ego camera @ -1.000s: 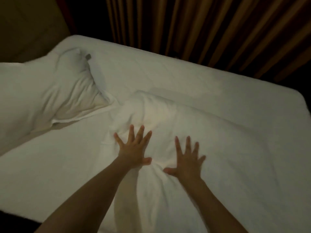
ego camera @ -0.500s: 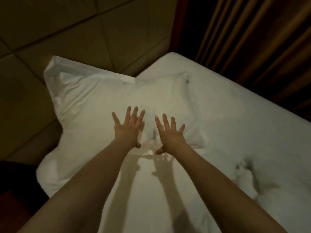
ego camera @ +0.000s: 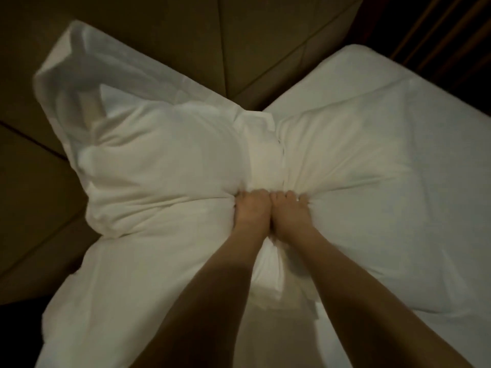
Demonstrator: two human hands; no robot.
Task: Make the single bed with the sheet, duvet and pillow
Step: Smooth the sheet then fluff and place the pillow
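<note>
A white pillow (ego camera: pixel 164 168) lies at the head of the bed, its loose case end sticking up at the far left. My left hand (ego camera: pixel 251 208) and my right hand (ego camera: pixel 289 212) sit side by side in its middle, fingers curled down into it and gripping the fabric. The pillow is pinched in there, and creases radiate out from both hands. White bedding (ego camera: pixel 438 134) covers the mattress to the right and runs under the pillow toward me. I cannot tell sheet from duvet in this dim light.
A padded brown headboard (ego camera: pixel 159 35) rises behind the pillow and runs down the left side. Striped brown curtains (ego camera: pixel 446 30) hang at the far right beyond the bed's far edge. The room is dark.
My hands were flat and spread a second ago on a lump in the bedding, then over the pillow. Now both have come together and curled into the pillow's middle, bunching it.
</note>
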